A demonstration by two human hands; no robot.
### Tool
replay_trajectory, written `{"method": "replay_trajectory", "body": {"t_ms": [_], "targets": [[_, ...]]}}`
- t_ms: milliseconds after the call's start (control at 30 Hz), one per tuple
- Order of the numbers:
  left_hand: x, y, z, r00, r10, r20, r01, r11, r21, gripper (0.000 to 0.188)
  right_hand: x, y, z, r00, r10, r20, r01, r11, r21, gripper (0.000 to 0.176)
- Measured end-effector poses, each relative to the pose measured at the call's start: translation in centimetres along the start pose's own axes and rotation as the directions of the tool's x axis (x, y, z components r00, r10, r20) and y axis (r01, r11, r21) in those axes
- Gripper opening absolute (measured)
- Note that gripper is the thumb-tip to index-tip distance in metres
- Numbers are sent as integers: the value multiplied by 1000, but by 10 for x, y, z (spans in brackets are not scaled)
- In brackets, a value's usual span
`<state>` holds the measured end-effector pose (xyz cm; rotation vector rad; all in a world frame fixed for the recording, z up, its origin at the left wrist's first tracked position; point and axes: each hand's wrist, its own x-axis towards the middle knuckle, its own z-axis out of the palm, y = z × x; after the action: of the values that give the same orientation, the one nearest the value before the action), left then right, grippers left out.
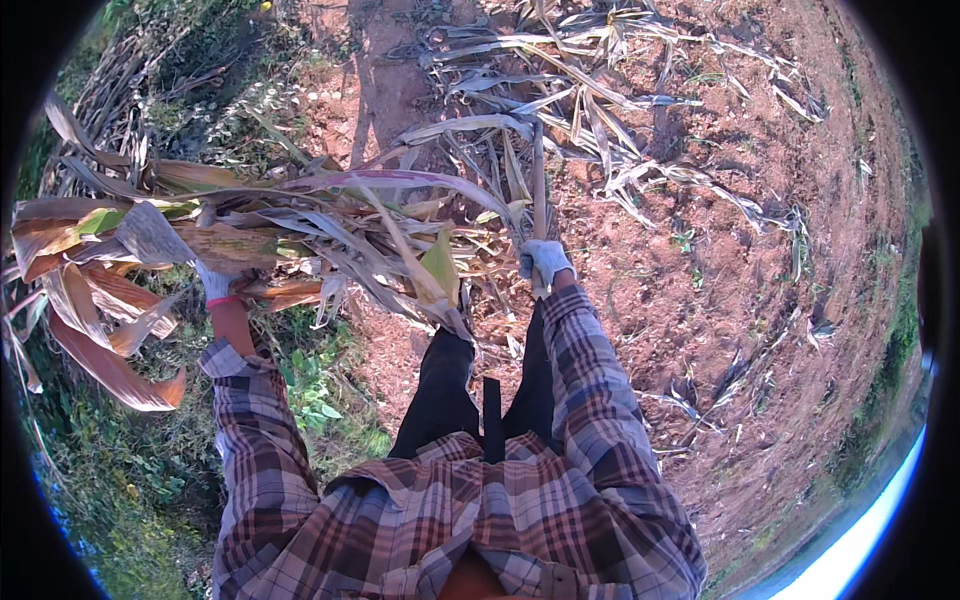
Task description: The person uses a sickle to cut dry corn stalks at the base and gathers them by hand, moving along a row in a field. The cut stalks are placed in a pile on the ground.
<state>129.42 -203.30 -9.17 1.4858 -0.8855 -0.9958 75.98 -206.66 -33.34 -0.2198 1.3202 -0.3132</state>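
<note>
A bundle of dry corn stalks (pixel 330 225) with long brown and yellow leaves stretches across in front of me, from the far left to near my legs. My left hand (pixel 216 283), in a white glove, grips the bundle from below; leaves hide most of its fingers. In my gloved right hand (pixel 546 260) is a wooden tool handle (pixel 538 180), pointing away from me. Dry leaves cross near the far end of the handle, and I cannot tell what tool head it carries. The bundle's right end lies close to my right hand.
More cut corn stalks (pixel 592 82) lie on the reddish soil (pixel 720 285) ahead and to the right. Green weeds (pixel 311 390) grow at the left, with a pile of thin dry stalks (pixel 112 97) at the upper left. My legs (pixel 442 390) stand close to the bundle.
</note>
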Motion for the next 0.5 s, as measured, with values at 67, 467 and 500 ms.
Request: {"method": "replay_trajectory", "body": {"t_ms": [67,467,500], "targets": [[8,4,-2,1000,2,-31,-3,1000,-19,42,11,5,1,993,-117,-24,107,964,-243,11],[-6,0,-63,984,-19,-179,5,997,-79,44,-168,65,48,964,231,-132,-200,956,215,11],[-19,-4,-74,978,-27,-206,10,997,-80,44,-214,80,41,935,305,-182,-278,948,157,18]]}}
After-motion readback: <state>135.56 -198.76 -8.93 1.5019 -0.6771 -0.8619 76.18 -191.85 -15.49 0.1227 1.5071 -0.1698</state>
